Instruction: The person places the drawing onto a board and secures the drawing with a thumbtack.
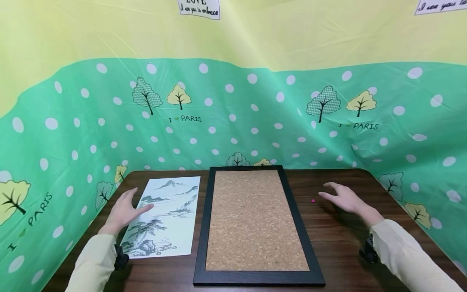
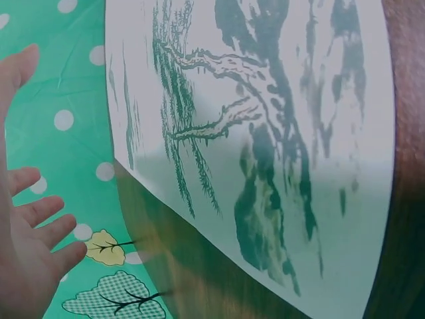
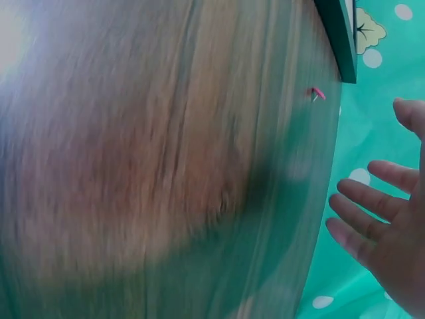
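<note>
My left hand (image 1: pixel 122 211) is over the left edge of a white sheet with an ink landscape print (image 1: pixel 175 223), fingers loosely extended and thumb spread toward the picture. It holds nothing. In the left wrist view the same hand's palm and fingers (image 2: pixel 50 232) show beside the sheet. A corkboard (image 1: pixel 255 227) in a black frame lies at the middle of the table, nothing pinned to it. Right of it lies a small pink thumbtack (image 1: pixel 313 201), its metal point showing in the right wrist view. My right hand (image 1: pixel 344 198) hovers just right of the thumbtack, fingers extended, nothing in its grasp.
The dark wooden table (image 1: pixel 339 251) has rounded far corners. Behind and along both sides hangs a green and yellow cloth (image 1: pixel 233 109) with dots and trees. A dark device (image 1: pixel 369 249) is strapped to the right wrist, another (image 1: pixel 120 257) to the left.
</note>
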A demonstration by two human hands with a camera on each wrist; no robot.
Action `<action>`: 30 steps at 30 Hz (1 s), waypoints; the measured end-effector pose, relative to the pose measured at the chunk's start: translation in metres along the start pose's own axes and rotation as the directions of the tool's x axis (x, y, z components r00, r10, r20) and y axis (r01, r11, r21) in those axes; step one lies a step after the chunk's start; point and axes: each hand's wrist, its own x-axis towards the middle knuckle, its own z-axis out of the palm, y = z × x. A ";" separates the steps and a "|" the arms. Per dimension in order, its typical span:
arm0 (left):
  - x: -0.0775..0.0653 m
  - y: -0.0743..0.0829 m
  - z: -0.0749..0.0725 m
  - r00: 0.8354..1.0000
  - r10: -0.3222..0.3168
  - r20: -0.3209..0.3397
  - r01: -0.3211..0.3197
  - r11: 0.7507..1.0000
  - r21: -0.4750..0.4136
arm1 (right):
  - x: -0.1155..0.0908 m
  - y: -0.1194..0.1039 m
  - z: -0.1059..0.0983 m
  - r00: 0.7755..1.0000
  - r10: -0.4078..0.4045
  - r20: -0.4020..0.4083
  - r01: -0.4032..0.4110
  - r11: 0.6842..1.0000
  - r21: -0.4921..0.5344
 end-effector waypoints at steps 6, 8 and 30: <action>-0.002 -0.003 0.000 0.992 -0.092 0.089 0.096 0.994 -0.043 | 0.005 -0.006 0.007 1.000 0.026 0.008 -0.027 0.994 0.105; -0.002 -0.004 0.000 0.985 -0.121 0.120 0.127 0.991 -0.051 | 0.007 -0.007 0.010 0.999 0.028 0.022 -0.031 0.989 0.146; -0.006 -0.006 0.011 0.928 -0.328 0.175 0.346 0.935 -0.081 | 0.012 -0.016 0.029 0.991 0.104 0.087 -0.126 0.941 0.314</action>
